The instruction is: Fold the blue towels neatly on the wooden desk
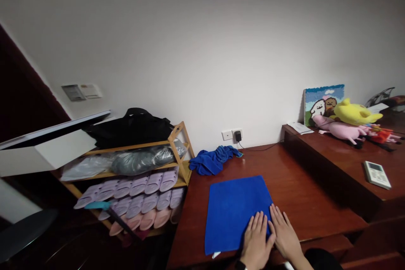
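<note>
A blue cloth (236,211) lies flat on the reddish-brown wooden table (294,198), with a small white tag showing at its near edge. My left hand (257,238) rests palm down on the cloth's lower right part, fingers stretched out. Beside it, my right hand (284,234) lies flat at the cloth's right edge, fingertips at the border and fingers extended. The two thumbs are close together. Neither hand grips anything. Farther back, a crumpled blue cloth (213,160) sits near the wall.
To the left stands a wooden rack (180,156) with several slippers (153,181) and a black bag (133,128). A plugged-in black adapter (238,136) trails a cable. On the raised right surface are plush toys (354,114) and a white remote-like device (377,174).
</note>
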`<state>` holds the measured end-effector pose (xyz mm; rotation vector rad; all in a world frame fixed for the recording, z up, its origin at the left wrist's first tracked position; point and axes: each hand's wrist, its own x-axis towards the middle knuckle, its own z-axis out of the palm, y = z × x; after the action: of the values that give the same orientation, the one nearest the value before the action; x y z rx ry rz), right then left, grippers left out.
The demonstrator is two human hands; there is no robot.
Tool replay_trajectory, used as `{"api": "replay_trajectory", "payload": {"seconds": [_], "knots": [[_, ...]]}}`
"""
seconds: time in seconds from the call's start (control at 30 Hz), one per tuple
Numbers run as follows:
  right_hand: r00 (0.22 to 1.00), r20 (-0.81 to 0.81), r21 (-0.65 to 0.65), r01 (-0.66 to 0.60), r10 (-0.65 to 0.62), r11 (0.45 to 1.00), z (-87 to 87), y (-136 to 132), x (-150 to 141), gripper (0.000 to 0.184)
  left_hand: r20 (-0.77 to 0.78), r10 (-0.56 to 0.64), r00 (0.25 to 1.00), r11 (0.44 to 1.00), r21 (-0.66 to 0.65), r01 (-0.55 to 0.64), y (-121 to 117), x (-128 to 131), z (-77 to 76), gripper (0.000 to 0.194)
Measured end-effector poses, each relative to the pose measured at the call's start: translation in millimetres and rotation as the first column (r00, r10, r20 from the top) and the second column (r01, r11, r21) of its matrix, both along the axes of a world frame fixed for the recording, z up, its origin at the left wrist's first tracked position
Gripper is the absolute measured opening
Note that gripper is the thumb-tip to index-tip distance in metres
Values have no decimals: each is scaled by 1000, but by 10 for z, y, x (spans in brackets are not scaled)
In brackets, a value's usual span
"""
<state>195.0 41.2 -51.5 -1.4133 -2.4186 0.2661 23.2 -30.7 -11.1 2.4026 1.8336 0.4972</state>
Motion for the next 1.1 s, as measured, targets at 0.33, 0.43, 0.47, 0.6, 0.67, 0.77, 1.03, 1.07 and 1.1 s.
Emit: {"api": "replay_trajectory", "payload": {"seconds": [0.33, 0.43, 0.47, 0.6, 0.67, 0.77, 1.03, 1.07, 1.1], "knots": [[998, 2, 25, 69, -69, 997, -81, 0, -49, 67, -33, 312, 950, 950, 31, -311, -411, -887, -401, 66], [997, 25, 3, 75, -75, 997, -28, -4, -56, 70, -58, 461, 886, 887, 70, -457, -656, -1318, -488, 69], [997, 30, -5, 77, -77, 997, -7, -3, -56, 70, -56, 496, 866, 867, 85, -491, -722, -1415, -517, 70], [997, 5, -12, 76, -76, 997, -21, -21, -21, 68, -42, 544, 838, 836, 117, -537, -880, -1606, -661, 73], [997, -25, 34, 79, -78, 996, -126, -54, 30, 66, -36, 541, 840, 834, 153, -530, -902, -1648, -723, 73], [996, -74, 180, 54, -41, 982, -354, -121, 120, 61, -25, 528, 849, 809, 318, -494, -861, -1616, -698, 70], [996, -92, 497, 60, -16, 866, -569, -179, 153, 54, -46, 168, 985, 914, 380, -138, -190, -103, -276, 54], [996, -84, 539, 38, 9, 842, -577, -165, 155, 53, -59, 109, 992, 931, 355, -81, -103, 87, -309, 55], [996, -77, 581, 15, 36, 813, -587, -149, 160, 52, -72, 70, 995, 941, 335, -42, -30, 233, -366, 57]]}}
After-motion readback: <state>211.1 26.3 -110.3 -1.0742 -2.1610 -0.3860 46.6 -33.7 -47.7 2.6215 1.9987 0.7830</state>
